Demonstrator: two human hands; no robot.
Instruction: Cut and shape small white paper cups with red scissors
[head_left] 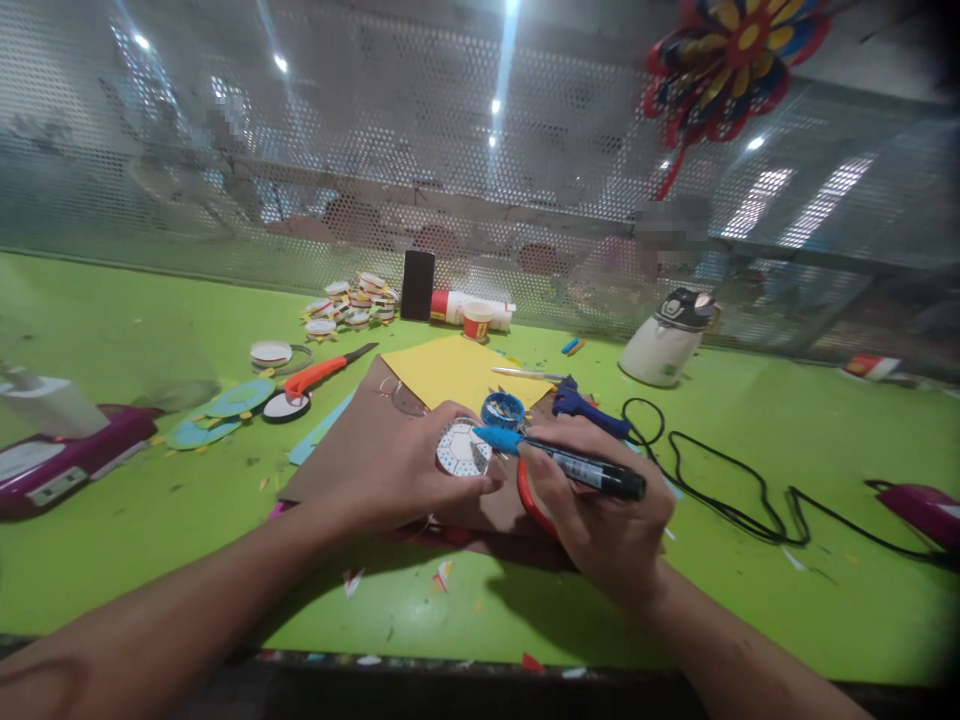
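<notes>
Between the thumb and fingers of my left hand [405,465] is a small white disc [463,448] with lines and blue dots drawn on its face. My right hand [611,510] grips a marker [574,465] with a black and white barrel and a blue front end. The marker's tip points left and is over or against the disc; contact cannot be made out. Just behind the disc sits a blue ring-shaped piece [502,409] with scraps in it. Both hands are above brown card [341,450], and a red curved handle [534,500] shows partly beneath my right hand.
Yellow paper [442,365] lies on the card. A blue glue gun [589,408] with a black cord [757,520] is on the right, near a white kettle [664,340]. An orange-handled cutter [322,373], power strip [75,460], phone [417,285] and stacked discs [352,305] stand around.
</notes>
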